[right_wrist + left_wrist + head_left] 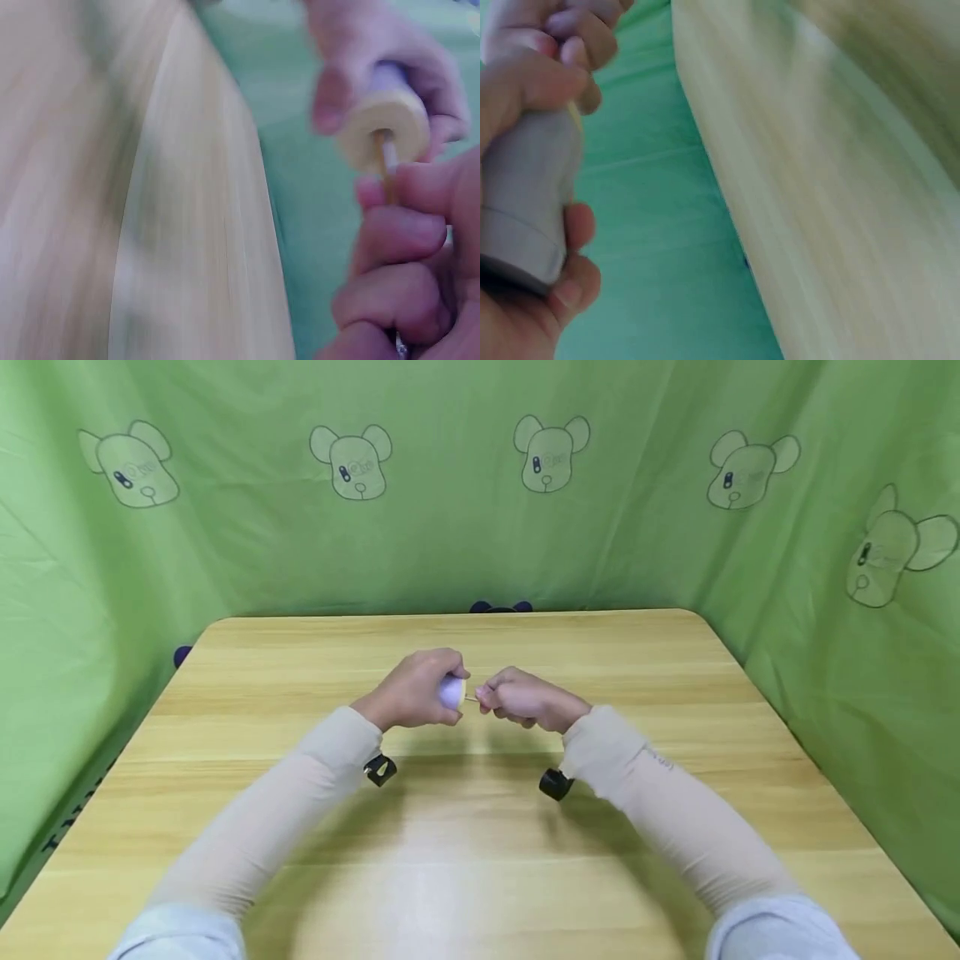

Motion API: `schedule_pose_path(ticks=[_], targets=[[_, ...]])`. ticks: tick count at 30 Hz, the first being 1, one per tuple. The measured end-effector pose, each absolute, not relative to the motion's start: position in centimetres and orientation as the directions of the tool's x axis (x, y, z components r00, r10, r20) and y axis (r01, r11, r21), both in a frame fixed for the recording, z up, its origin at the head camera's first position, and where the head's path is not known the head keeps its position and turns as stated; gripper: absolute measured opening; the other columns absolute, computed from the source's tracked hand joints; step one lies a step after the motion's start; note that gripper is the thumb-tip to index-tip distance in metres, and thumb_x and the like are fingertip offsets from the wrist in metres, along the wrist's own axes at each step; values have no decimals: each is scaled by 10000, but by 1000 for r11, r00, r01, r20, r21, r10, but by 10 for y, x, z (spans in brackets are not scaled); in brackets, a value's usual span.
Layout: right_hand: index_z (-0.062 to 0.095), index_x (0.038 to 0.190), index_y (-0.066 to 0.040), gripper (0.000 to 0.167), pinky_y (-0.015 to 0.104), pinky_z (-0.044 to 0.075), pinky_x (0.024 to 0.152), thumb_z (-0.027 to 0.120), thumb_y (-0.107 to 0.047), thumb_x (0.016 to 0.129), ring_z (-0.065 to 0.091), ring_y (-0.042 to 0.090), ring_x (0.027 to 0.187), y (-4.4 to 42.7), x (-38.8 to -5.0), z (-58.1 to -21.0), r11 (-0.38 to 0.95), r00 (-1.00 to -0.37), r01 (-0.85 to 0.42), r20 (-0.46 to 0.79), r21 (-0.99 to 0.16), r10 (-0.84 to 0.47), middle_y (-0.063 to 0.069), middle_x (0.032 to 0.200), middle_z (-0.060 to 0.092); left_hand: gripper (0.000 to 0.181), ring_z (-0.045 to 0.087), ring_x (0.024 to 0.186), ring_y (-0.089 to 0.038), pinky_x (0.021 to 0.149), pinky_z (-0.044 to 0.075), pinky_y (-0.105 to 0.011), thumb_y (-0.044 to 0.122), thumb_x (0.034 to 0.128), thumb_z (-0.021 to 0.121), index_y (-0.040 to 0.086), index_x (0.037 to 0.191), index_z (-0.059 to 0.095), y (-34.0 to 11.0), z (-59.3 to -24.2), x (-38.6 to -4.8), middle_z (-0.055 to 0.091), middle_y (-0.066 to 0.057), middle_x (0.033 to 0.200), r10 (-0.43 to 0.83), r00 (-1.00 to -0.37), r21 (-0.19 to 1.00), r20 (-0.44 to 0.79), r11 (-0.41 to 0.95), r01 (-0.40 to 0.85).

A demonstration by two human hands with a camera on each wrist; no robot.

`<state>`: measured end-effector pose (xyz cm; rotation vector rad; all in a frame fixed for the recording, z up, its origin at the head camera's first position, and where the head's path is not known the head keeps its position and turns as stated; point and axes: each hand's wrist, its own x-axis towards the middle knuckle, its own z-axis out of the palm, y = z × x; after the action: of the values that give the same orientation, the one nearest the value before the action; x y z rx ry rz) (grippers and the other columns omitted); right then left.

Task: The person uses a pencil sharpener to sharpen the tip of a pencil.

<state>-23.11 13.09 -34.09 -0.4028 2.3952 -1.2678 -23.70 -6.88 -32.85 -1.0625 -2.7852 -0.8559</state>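
Observation:
My left hand (422, 687) grips a pencil sharpener (536, 161), a pale grey-lilac rounded body with a dark base. Its cream end face (409, 112) has a round hole and points toward my right hand (528, 697). A thin yellow pencil (388, 165) enters that hole. The right thumb and curled fingers pinch the pencil close to the hole, covering most of its length. Both hands are held up over the table, nearly touching each other. In the left wrist view the right fingers (585, 37) show just beyond the sharpener; the hole is hidden there.
A light wood-grain table (465, 860) spreads beneath both arms. Green cloth (450, 543) printed with bear heads hangs behind and along its sides. Black wrist devices, one on the left (380, 769) and one on the right (556, 784), hang beneath the sleeves.

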Motion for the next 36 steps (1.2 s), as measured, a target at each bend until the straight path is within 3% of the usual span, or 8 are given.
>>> schedule_pose_path(ticks=[5, 9, 13, 20, 24, 28, 31, 36], targets=[[655, 891, -26, 182, 297, 448, 622, 626, -196, 949, 557, 162, 707, 129, -224, -352, 588, -889, -448, 267, -673, -373, 32, 821, 644, 458, 586, 858, -237, 689, 528, -328, 122, 645, 861, 19, 1021, 620, -71, -327, -241, 641, -94, 1033, 526, -823, 578, 213, 612, 540], [680, 949, -37, 117, 390, 438, 679, 652, -148, 932, 616, 246, 755, 136, -224, -372, 652, -537, -736, 744, -184, -397, 82, 864, 680, 477, 583, 858, -251, 657, 534, -321, 169, 674, 848, 18, 1054, 602, -71, -326, -243, 624, -101, 1081, 484, -864, 710, 139, 559, 428], [694, 927, -37, 226, 404, 413, 647, 596, -235, 974, 591, 261, 681, 143, -235, -387, 645, -174, -752, 903, 136, -393, 88, 813, 673, 415, 578, 841, -254, 629, 532, -330, 173, 673, 845, 49, 973, 587, -70, -321, -240, 610, -88, 1074, 496, -864, 788, 92, 495, 367], [586, 730, -38, 402, 335, 345, 468, 549, -340, 992, 470, 192, 447, 149, -250, -392, 647, 86, -693, 928, 317, -363, 41, 580, 534, 381, 583, 801, -243, 592, 541, -321, 155, 682, 830, 58, 927, 554, -60, -321, -229, 594, -119, 1064, 551, -833, 822, 38, 457, 340], [513, 644, -88, 412, 296, 247, 373, 538, -309, 991, 360, 144, 364, 150, -248, -381, 627, -40, -731, 900, 269, -433, 2, 505, 451, 394, 581, 810, -233, 600, 534, -292, 163, 684, 822, 42, 944, 551, -55, -326, -228, 616, -142, 1069, 534, -838, 767, 113, 489, 416], [491, 641, -141, 347, 273, 243, 359, 628, -285, 926, 349, 102, 380, 148, -241, -360, 628, -489, -774, 707, -82, -511, -32, 511, 485, 424, 575, 831, -240, 625, 525, -289, 163, 677, 818, 14, 984, 567, -55, -328, -231, 617, -135, 1041, 519, -820, 635, 240, 555, 537], [454, 639, -143, 332, 257, 251, 396, 624, -230, 911, 321, 96, 432, 146, -238, -339, 635, -816, -559, 219, -534, -534, -33, 534, 437, 432, 571, 834, -230, 649, 517, -282, 141, 670, 837, 12, 990, 576, -55, -335, -231, 603, -102, 992, 550, -783, 537, 289, 584, 608], [520, 664, -84, 315, 260, 303, 456, 579, -195, 954, 326, 112, 474, 147, -240, -317, 689, -854, -247, -183, -682, -487, -11, 564, 419, 447, 576, 847, -226, 664, 523, -274, 140, 673, 850, 20, 1003, 574, -55, -341, -232, 605, -96, 1020, 578, -760, 525, 298, 566, 636]])
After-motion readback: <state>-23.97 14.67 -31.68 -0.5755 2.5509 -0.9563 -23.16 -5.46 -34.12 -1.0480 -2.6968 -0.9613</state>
